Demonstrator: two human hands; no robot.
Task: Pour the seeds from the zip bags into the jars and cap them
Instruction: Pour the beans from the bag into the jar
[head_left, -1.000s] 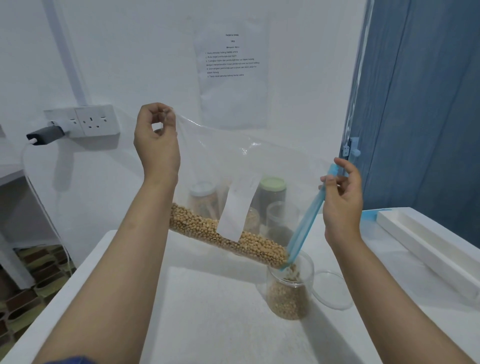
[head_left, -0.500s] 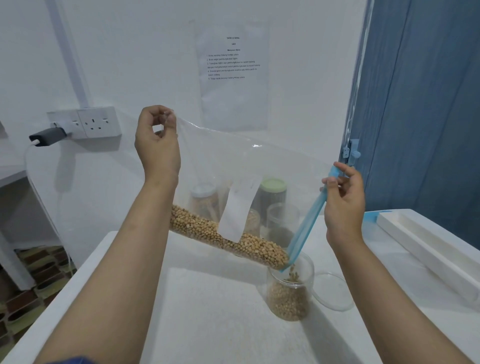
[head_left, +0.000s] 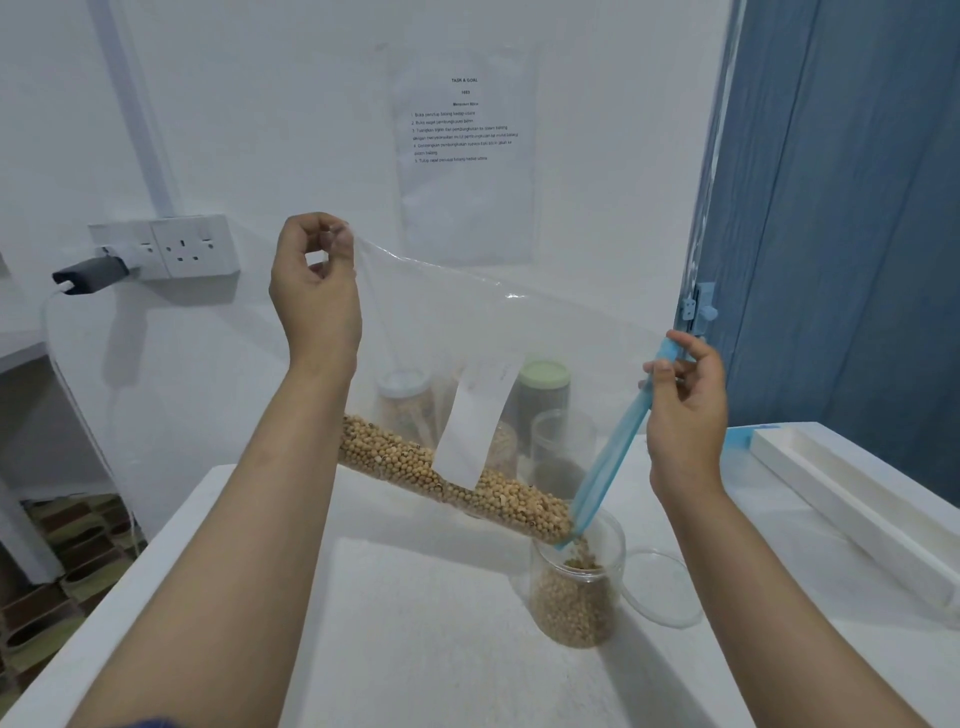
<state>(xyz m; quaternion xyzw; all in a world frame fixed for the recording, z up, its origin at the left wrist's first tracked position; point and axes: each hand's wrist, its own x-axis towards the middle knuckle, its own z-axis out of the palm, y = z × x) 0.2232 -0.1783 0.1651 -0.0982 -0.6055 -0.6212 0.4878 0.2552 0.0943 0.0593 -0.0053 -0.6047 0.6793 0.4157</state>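
Note:
A clear zip bag (head_left: 519, 332) with a blue zip strip hangs tilted over the table. My left hand (head_left: 314, 291) pinches its raised bottom corner. My right hand (head_left: 685, 405) pinches the top end of the blue zip. Tan seeds (head_left: 457, 483) lie along the bag's lower edge and spill from the low zip corner into an open clear jar (head_left: 574, 592), partly filled with seeds. The jar's clear lid (head_left: 662, 587) lies flat on the table just right of it.
Behind the bag stand a green-lidded jar (head_left: 543, 387), a white-lidded jar (head_left: 402, 400) and an open clear jar (head_left: 561, 447). A long white tray (head_left: 852, 499) runs along the white table (head_left: 415, 649) at the right. A wall socket (head_left: 192, 247) holds a plug at left.
Both hands hold almost the same pose. The bag has kept pouring, and the seed level in the jar has stayed close to what it was.

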